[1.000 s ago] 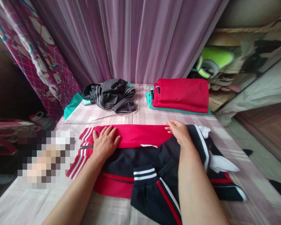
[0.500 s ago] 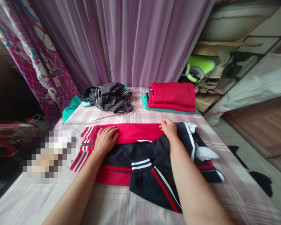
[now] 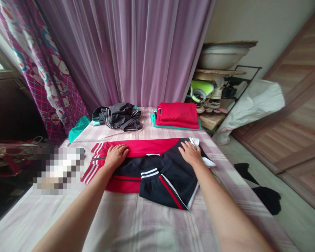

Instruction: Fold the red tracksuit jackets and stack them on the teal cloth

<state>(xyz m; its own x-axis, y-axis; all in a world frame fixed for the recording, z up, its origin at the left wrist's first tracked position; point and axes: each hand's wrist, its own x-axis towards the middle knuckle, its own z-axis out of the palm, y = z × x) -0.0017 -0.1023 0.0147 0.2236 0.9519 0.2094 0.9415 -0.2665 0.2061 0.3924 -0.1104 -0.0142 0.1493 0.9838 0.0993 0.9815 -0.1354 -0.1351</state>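
A red and navy track jacket [image 3: 147,164] with white stripes lies partly folded on the checked tablecloth [image 3: 126,224]. Its striped red hem is at the left, and a navy sleeve with a striped cuff [image 3: 150,173] is laid back across the body. My left hand [image 3: 116,155] rests flat on the red cloth beside the hem, fingers stretched. On the navy part near the white collar [image 3: 194,141] lies my right hand [image 3: 190,152], palm down with its fingers spread. Neither hand grips the cloth.
Behind the jacket sit a crumpled dark grey garment [image 3: 123,115] and a folded red and green stack of clothes [image 3: 177,115]. A teal cloth [image 3: 79,128] hangs at the left edge. To the right stand a shelf with shoes [image 3: 214,101] and a white bag [image 3: 254,105].
My right hand has gone from a closed grip at the jacket's top edge to lying flat nearer the collar. The collar end is now folded inward. The view has shifted.
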